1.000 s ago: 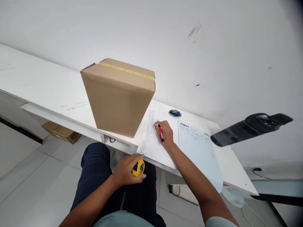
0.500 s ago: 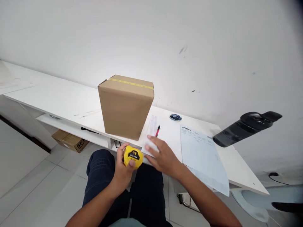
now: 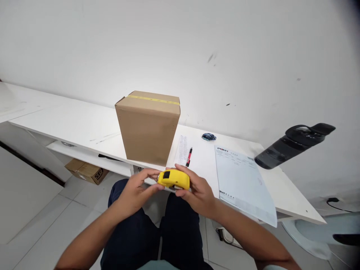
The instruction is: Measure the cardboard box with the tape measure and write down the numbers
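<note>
A yellow tape measure (image 3: 176, 177) with a black patch is held between both hands above my lap, at the table's front edge. My left hand (image 3: 140, 188) pinches its left end with thumb and fingers. My right hand (image 3: 198, 190) wraps round its right end. Just beyond, a tall brown cardboard box (image 3: 147, 131) stands upright on the table, with yellow tape along its top. A handwritten paper (image 3: 181, 148) and a red and black pen (image 3: 189, 156) lie to the right of the box. The paper's near part is hidden behind my hands.
On the white table (image 3: 81, 116), a printed sheet (image 3: 244, 180) overhangs the front edge at right. Behind it are a small dark blue object (image 3: 209, 137) and a black bottle (image 3: 289, 146). A smaller carton (image 3: 86, 171) sits under the shelf at left.
My right hand has left the paper and taken hold of the tape measure. The tape measure has turned edge-up and moved slightly right, now between both hands.
</note>
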### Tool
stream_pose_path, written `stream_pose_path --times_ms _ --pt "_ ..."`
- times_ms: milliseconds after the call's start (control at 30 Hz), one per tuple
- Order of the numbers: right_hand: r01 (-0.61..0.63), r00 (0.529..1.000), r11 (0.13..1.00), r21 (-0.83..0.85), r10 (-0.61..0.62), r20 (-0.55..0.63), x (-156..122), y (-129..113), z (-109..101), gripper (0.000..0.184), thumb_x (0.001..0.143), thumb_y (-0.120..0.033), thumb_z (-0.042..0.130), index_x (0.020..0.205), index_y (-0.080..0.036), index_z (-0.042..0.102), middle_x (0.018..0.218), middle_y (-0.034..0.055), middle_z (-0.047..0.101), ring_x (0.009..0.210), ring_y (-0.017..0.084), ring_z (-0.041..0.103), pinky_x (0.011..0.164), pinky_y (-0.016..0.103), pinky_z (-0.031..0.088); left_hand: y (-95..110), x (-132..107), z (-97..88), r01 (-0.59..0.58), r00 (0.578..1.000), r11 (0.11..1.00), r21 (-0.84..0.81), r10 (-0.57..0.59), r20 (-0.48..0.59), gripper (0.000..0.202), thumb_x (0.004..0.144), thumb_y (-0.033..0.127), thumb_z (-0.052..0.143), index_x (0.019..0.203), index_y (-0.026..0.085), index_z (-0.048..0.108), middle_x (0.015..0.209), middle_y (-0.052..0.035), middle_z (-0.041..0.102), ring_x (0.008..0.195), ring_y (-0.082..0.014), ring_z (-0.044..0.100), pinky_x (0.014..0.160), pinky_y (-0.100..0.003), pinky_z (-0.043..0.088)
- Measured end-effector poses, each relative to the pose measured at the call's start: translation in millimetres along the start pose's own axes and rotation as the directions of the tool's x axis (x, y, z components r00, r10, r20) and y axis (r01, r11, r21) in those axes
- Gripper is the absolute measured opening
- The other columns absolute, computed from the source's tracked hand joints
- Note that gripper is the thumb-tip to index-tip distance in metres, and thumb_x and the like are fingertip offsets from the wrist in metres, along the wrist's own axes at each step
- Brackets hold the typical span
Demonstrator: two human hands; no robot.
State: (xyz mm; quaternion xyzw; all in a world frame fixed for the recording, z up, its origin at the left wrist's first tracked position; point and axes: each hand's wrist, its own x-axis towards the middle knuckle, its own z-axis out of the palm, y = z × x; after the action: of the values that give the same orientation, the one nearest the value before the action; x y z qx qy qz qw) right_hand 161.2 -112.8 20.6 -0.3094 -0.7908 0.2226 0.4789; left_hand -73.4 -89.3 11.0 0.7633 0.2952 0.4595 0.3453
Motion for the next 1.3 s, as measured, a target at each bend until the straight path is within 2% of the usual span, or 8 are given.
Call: stream_pose_path --times_ms 67,167,300,367,500,667,933,1300 --pt "-0.155 0.987 0.971 0.180 0.160 -0.012 12.6 -10.7 -2.6 0.061 0.091 -0.048 0.071 0.147 -0.030 0.054 0.124 0.0075 0.075 0.108 0.025 0.075 0.093 0.036 0.062 12.0 13.1 -18.7 -0.277 0.954 0.876 0.394 0.301 0.001 0.026 0.094 0.039 0.069 0.113 0.022 0.067 0.099 -0.0057 0.077 0.087 -0.0187 0.072 0.079 -0.030 0.054" --pt "-0.264 0.956 0.869 0.418 0.292 -0.003 37.0 -19.0 -5.2 0.062 0.083 -0.051 0.079 0.138 -0.028 0.060 0.120 0.0074 0.076 0.106 0.025 0.074 0.091 0.037 0.063 34.1 33.6 -41.4 -0.527 0.795 0.486 0.697 0.572 0.202 0.014 0.096 0.028 0.066 0.105 0.018 0.066 0.086 -0.0047 0.075 0.077 -0.0181 0.068 0.078 -0.032 0.053" --pt "-0.279 0.938 0.769 0.575 0.346 -0.007 71.4 -15.6 -13.2 0.055 0.080 -0.056 0.080 0.124 -0.029 0.063 0.109 0.0056 0.077 0.097 0.023 0.075 0.084 0.039 0.065 51.1 58.6 -71.6 -0.499 0.637 0.035 0.866 0.692 0.339 0.006 0.093 0.025 0.068 0.093 0.019 0.066 0.072 0.0001 0.071 0.067 -0.0164 0.063 0.080 -0.034 0.052" --pt "-0.229 0.943 0.786 0.574 0.325 -0.069 88.1 -11.4 -26.4 0.052 0.078 -0.058 0.081 0.118 -0.029 0.065 0.112 0.0054 0.076 0.100 0.023 0.075 0.082 0.041 0.065 49.5 71.5 -95.9 -0.389 0.603 -0.072 0.918 0.734 0.313 0.008 0.093 0.028 0.068 0.097 0.021 0.068 0.074 0.0008 0.072 0.069 -0.0170 0.063 0.079 -0.034 0.051" --pt "-0.030 0.916 0.857 0.514 0.229 -0.328 118.4 3.8 -72.4 0.046 0.076 -0.054 0.083 0.113 -0.030 0.068 0.116 0.0030 0.073 0.108 0.023 0.071 0.081 0.041 0.065 33.0 97.9 -160.5 -0.107 0.737 0.116 0.987 0.676 0.001 0.033 0.100 0.031 0.055 0.131 0.024 0.062 0.111 -0.0013 0.076 0.088 -0.0161 0.067 0.077 -0.033 0.050" --pt "0.057 0.834 0.877 0.477 0.221 -0.506 140.7 40.2 -113.8 0.034 0.080 -0.047 0.081 0.107 -0.031 0.068 0.107 -0.0002 0.073 0.102 0.021 0.071 0.078 0.041 0.065 11.6 120.7 -208.3 -0.069 0.902 0.525 0.848 0.396 -0.172 0.031 0.101 0.046 0.052 0.116 0.027 0.073 0.120 0.0013 0.073 0.100 -0.0148 0.066 0.083 -0.029 0.055" --pt "0.028 0.841 0.887 0.461 0.228 -0.490 152.9 46.4 -90.2 0.041 0.078 -0.050 0.081 0.113 -0.031 0.069 0.111 0.0010 0.074 0.103 0.020 0.071 0.079 0.038 0.063 15.2 142.2 -177.7 -0.074 0.988 0.881 0.468 0.127 -0.083 0.051 0.094 0.067 0.054 0.124 0.031 0.073 0.148 -0.0042 0.059 0.138 -0.0275 0.052 0.109 -0.041 0.049" --pt "0.015 0.856 0.885 0.465 0.229 -0.464 153.6 38.2 -90.2 0.040 0.078 -0.048 0.082 0.112 -0.030 0.070 0.113 0.0015 0.073 0.103 0.020 0.070 0.080 0.039 0.064 17.7 143.1 -164.4 -0.034 0.974 0.893 0.449 0.131 -0.187 0.042 0.088 0.061 0.067 0.116 0.030 0.076 0.138 -0.0026 0.067 0.132 -0.0275 0.057 0.104 -0.040 0.050"
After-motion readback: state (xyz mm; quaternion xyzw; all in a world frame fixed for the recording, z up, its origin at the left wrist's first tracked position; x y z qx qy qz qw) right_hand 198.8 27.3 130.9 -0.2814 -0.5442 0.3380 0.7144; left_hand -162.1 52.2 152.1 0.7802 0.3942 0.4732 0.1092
